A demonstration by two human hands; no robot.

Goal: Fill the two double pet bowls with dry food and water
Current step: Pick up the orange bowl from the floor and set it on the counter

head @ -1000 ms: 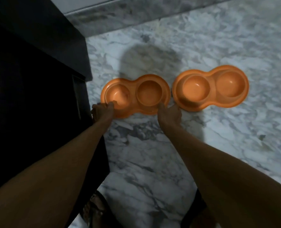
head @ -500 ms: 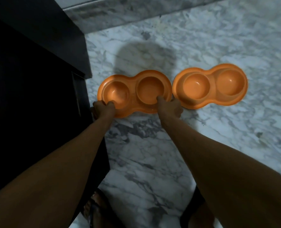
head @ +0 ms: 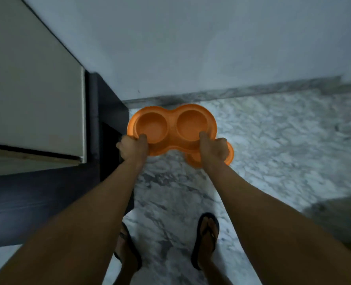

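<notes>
Above the marble floor [head: 273, 140], beside the dark cabinet [head: 106, 112], the left hand [head: 132, 149] and right hand [head: 213, 150] are gripping the empty orange double bowl [head: 171, 128]; a second orange bowl [head: 230, 155] is showing beneath it.

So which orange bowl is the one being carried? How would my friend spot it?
Look where the marble floor meets the pale wall. In front of it, both hands, left hand and right hand, grip the held double bowl by its near edge. The other orange bowl barely peeks out beneath the right hand.
</notes>
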